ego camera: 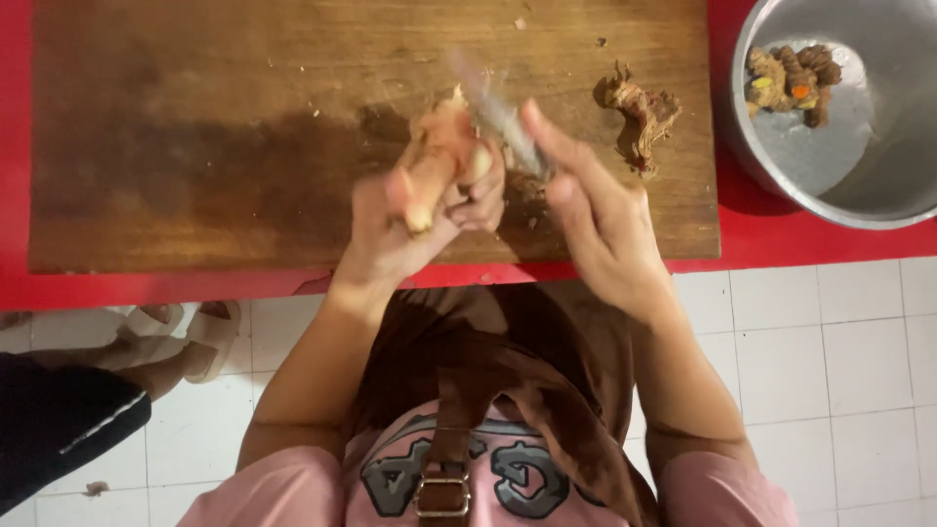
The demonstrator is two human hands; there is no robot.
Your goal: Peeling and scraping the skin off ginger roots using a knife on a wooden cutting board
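Note:
My left hand (pixel 410 220) grips a pale, peeled root piece (pixel 436 156) and holds it above the wooden cutting board (pixel 195 127). My right hand (pixel 595 210) holds a knife (pixel 503 122), whose blurred blade lies against the top of the root. A brown clump of root peel and scraps (pixel 639 112) lies on the board just right of the knife. Small flecks of peel dot the board around my hands.
The board rests on a red table (pixel 781 239). A steel bowl (pixel 878 195) at the far right holds knobbly orange-brown roots (pixel 793 83). White floor tiles (pixel 839 342) and another person's sandalled feet (pixel 166 337) show below the table edge.

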